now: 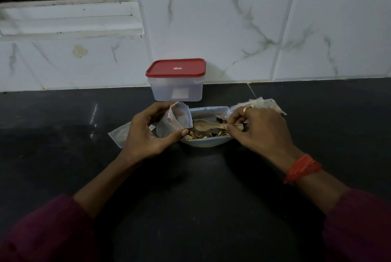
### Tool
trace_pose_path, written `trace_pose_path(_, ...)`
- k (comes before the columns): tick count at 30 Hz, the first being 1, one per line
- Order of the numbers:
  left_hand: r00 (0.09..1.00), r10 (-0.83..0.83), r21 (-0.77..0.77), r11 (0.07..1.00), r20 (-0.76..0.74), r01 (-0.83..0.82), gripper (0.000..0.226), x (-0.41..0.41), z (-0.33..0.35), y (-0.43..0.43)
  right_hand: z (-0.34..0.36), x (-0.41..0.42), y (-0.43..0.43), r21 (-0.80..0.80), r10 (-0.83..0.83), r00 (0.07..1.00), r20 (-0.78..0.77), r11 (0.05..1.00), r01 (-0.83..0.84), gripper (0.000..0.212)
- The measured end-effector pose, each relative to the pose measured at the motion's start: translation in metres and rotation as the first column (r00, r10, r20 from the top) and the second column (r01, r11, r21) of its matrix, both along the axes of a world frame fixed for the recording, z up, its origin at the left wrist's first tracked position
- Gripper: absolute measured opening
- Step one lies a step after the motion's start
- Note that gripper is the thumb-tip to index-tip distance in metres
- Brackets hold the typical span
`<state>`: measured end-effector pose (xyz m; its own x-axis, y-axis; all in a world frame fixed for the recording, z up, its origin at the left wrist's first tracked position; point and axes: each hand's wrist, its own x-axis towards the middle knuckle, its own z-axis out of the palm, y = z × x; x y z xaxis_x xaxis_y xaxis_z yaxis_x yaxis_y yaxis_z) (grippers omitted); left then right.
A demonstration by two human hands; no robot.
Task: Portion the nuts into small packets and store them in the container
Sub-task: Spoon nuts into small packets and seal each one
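Sleeves reach from the near edge over the black tabletop, where the container stands far back by the wall, red lid on, and the nuts lie in a pale pouch just near of it. The left hand has its grip pinched on a small packet, mouth open beside the nuts, while the right hand pinches a spoon over them. I judge the limp packet mouth may fold as the spoon tips, spilling nuts.

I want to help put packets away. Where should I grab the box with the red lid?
Probably grip the plastic container by its left and right walls, just under the red lid, reaching in from the sides. It stands upright close to the tiled wall, and the bowl sits right in front.
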<state>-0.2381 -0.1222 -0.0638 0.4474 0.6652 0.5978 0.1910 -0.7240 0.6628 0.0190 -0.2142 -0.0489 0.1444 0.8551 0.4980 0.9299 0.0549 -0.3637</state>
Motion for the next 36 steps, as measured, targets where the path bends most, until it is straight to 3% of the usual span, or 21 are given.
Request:
trace_pose_path(4,1.0,-0.01,-0.016,1.0,0.002,0.01,0.061,0.0,-0.001,0.001,-0.002,-0.003,0.002,0.061,0.11,0.951,-0.288,0.993,-0.096,0.018)
trace_pose_path(7,1.0,-0.026,-0.023,0.999,0.016,0.026,0.061,0.0,-0.001,0.001,-0.004,-0.01,0.001,0.079,0.197,0.918,-0.345,0.98,-0.18,0.018)
trace_pose_path(11,0.998,-0.046,-0.037,0.998,0.03,0.047,0.063,0.0,-0.001,0.002,-0.013,-0.018,0.005,0.078,0.245,0.914,-0.324,0.97,-0.232,0.022)
trace_pose_path(17,0.998,-0.051,-0.04,0.998,0.042,0.053,0.063,-0.001,0.0,0.002,-0.019,-0.016,0.015,0.151,0.129,0.991,-0.047,0.981,-0.121,0.023)
trace_pose_path(22,0.997,-0.064,-0.048,0.997,0.033,0.066,0.062,-0.003,0.001,0.003,-0.02,-0.014,0.019,0.151,0.225,0.972,-0.072,0.965,-0.213,0.019)
trace_pose_path(27,0.996,-0.083,-0.073,0.994,0.017,0.084,0.061,-0.004,0.001,0.003,-0.018,-0.012,0.017,0.213,0.224,0.967,-0.125,0.958,-0.194,0.021)
trace_pose_path(31,0.996,-0.087,-0.086,0.992,0.017,0.088,0.062,-0.004,0.001,0.003,-0.02,-0.013,0.016,0.139,0.245,0.962,-0.12,0.964,-0.228,0.019)
trace_pose_path(36,0.994,-0.106,-0.109,0.988,0.009,0.106,0.058,-0.004,0.002,0.003,-0.016,-0.011,0.015,0.232,0.262,0.962,-0.077,0.943,-0.238,0.018)
